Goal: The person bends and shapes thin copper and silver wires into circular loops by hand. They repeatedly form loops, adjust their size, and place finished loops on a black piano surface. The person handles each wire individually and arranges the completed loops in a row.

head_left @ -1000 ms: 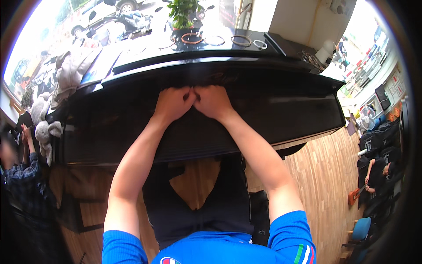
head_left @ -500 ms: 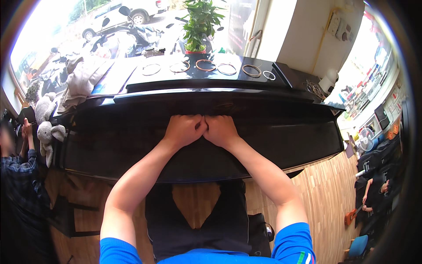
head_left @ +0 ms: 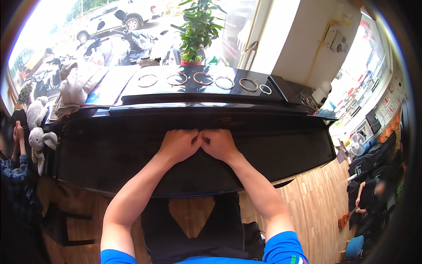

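Observation:
My left hand (head_left: 178, 145) and my right hand (head_left: 220, 145) meet at the middle of a dark glossy piano lid (head_left: 281, 145). Both have fingers curled over a ledge on it, thumbs touching, fingertips hidden. On the piano top (head_left: 176, 95), beyond my hands, lie several separate coils of string, among them a copper one (head_left: 203, 83) and a silver one (head_left: 265, 93). Pale cloth (head_left: 72, 88) and papers (head_left: 105, 88) lie at its left, near a grey plush toy (head_left: 38, 141).
A potted plant (head_left: 195, 33) stands at the window. At left another person (head_left: 15, 171) holds their hands together; at right a seated person (head_left: 367, 193) holds an orange stringed instrument (head_left: 345, 220). A white fan (head_left: 357, 144) and wooden floor (head_left: 303, 198) show at right.
The whole scene sits lower in the picture, showing more of the window and plant, as the view tilts up. My hands stay curled at the same place on the piano.

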Action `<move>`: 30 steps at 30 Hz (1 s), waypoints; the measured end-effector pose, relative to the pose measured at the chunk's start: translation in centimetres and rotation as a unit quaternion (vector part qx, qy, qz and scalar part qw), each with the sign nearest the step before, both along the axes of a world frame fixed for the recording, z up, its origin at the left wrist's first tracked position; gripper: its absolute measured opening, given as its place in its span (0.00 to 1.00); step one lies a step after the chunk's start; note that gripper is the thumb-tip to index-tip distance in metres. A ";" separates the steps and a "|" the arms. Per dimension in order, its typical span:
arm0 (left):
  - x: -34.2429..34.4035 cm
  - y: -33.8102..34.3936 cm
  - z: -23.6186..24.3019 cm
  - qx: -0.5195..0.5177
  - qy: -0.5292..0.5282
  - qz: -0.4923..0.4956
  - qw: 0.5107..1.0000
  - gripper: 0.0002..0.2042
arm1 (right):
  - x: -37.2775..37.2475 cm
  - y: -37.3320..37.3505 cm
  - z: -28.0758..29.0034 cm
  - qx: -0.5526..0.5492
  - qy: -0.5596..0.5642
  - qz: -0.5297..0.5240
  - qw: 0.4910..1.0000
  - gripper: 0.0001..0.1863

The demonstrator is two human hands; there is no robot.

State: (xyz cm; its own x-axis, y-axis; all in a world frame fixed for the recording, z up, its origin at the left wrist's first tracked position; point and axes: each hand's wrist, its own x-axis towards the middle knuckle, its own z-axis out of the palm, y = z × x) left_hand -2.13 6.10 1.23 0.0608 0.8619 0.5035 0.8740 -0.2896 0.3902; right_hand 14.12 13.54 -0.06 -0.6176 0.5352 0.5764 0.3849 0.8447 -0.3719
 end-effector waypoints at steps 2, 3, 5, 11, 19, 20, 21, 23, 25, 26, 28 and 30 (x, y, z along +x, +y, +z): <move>-0.7 -0.3 0.2 -0.006 -0.020 -0.001 1.000 0.14 | -0.1 0.0 0.3 0.002 0.009 0.006 1.000 0.09; -0.6 -0.1 0.3 0.002 -0.024 -0.003 1.000 0.15 | 0.1 -0.1 0.5 0.005 0.005 0.005 1.000 0.10; -0.7 -0.3 0.0 0.012 -0.026 0.000 1.000 0.15 | 0.0 -0.3 0.6 -0.002 0.012 0.008 1.000 0.10; -0.6 -0.4 -0.2 0.029 -0.030 0.001 0.999 0.15 | 0.2 -0.3 0.4 -0.006 0.031 0.007 0.999 0.10; -0.8 -0.4 0.2 0.000 -0.027 -0.014 1.000 0.16 | 0.3 0.0 0.1 -0.005 0.030 0.001 1.000 0.12; -0.8 -0.5 0.2 -0.006 -0.028 -0.018 0.999 0.16 | 0.2 -0.1 0.2 -0.007 0.032 -0.001 0.999 0.13; -0.8 -0.5 0.2 -0.005 -0.036 -0.018 0.999 0.16 | 0.2 -0.2 0.4 -0.009 0.033 -0.003 0.999 0.13; -0.7 -0.6 0.6 -0.002 -0.055 -0.017 0.998 0.15 | 0.3 -0.3 0.6 -0.013 0.031 -0.005 0.999 0.13; -0.7 -0.4 0.5 -0.005 -0.053 -0.013 0.999 0.15 | 0.4 -0.3 0.8 -0.020 0.027 -0.005 0.999 0.14; -0.8 -0.4 0.5 -0.007 -0.051 -0.010 0.999 0.15 | 0.4 -0.4 0.9 -0.019 0.028 -0.003 0.999 0.14; -0.8 -0.4 0.5 -0.009 -0.053 -0.008 0.999 0.14 | 0.4 -0.5 1.1 -0.018 0.029 -0.001 0.999 0.14; -0.9 -0.4 0.4 -0.010 -0.051 -0.005 0.999 0.13 | 0.5 -0.5 1.2 -0.020 0.025 0.001 0.999 0.15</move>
